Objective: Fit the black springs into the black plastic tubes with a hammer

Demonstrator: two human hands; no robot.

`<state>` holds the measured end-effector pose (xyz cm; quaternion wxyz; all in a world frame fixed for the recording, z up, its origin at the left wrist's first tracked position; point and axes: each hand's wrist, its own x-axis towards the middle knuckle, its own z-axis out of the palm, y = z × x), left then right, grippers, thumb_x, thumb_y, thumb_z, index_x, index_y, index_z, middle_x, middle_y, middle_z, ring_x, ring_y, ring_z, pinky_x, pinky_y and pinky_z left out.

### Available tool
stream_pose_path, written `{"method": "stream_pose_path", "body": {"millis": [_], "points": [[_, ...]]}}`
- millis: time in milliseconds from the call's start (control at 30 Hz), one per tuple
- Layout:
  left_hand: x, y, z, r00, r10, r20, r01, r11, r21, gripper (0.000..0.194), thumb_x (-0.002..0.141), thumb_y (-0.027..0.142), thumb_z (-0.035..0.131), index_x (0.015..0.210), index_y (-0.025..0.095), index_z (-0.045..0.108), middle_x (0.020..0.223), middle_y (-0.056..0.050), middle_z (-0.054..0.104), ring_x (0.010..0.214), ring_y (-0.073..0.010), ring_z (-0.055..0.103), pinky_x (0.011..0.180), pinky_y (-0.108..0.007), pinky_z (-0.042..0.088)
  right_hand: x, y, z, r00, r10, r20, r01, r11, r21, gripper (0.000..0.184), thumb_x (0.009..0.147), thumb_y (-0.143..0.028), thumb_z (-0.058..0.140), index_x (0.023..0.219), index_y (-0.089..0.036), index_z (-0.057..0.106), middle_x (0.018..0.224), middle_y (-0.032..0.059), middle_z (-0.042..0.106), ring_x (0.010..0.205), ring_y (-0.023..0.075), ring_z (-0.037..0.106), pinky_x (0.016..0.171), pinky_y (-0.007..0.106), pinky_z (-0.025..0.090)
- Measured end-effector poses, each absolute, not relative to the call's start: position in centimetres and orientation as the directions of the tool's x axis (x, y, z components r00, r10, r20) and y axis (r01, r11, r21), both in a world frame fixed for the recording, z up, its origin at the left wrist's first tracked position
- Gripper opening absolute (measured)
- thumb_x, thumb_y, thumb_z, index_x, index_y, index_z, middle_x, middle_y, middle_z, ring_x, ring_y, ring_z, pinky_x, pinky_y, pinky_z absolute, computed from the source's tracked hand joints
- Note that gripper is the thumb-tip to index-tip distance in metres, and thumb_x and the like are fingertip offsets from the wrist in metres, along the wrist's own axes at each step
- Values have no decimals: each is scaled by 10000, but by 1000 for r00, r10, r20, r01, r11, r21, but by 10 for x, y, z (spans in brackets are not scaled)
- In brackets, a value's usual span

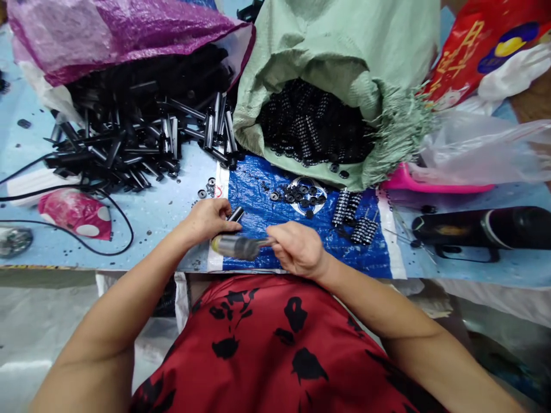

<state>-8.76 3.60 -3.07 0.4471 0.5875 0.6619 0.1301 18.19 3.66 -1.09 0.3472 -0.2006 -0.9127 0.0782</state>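
My left hand [209, 220] is closed around a short black tube [235, 214] at the near edge of the table. My right hand [296, 249] is closed on the thin end of a tool with a blurred grey and yellow handle [236, 246], which points left just under the tube. Both hands rest over a blue woven sheet [258, 183]. A small heap of black rings [303, 195] lies on a white disc beyond my right hand. Stacks of black rings on rods [355, 218] lie to its right.
A pile of black tubes [142, 135] spills from a purple sack [107, 34] at far left. A green sack [344, 51] holds stacked black rings. A black cylinder [482, 228] lies at right, a pink object [73, 211] and black cable [116, 221] at left.
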Motion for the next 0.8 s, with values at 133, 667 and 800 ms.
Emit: {"method": "stream_pose_path", "body": {"millis": [133,667,800], "points": [[-78,41,-23,84,892,-444,704,262,659,361,704,437,844,725,195,577,610,39,534,577,-121,433,593,-274,278,177,28,-18,-802,402,442,344,915,-210,174,1055,-290,551,1067,-148,650,742,11,600,661,112,518,620,274,410],[-163,73,27,-329,938,112,905,280,320,470,897,550,678,1082,121,725,1156,-192,688,1136,-383,604,1013,-516,473,189,71,-34,-763,546,345,454,833,-316,354,1031,-487,601,1109,-172,741,975,46,734,869,138,654,811,283,493],[-162,126,15,-307,951,46,950,303,76,477,910,468,630,1073,24,691,1355,-303,576,1340,-501,436,1066,-665,410,198,127,-20,-543,798,260,704,602,-376,414,1106,-406,407,1157,-155,731,1065,85,754,948,144,693,904,266,509]]}}
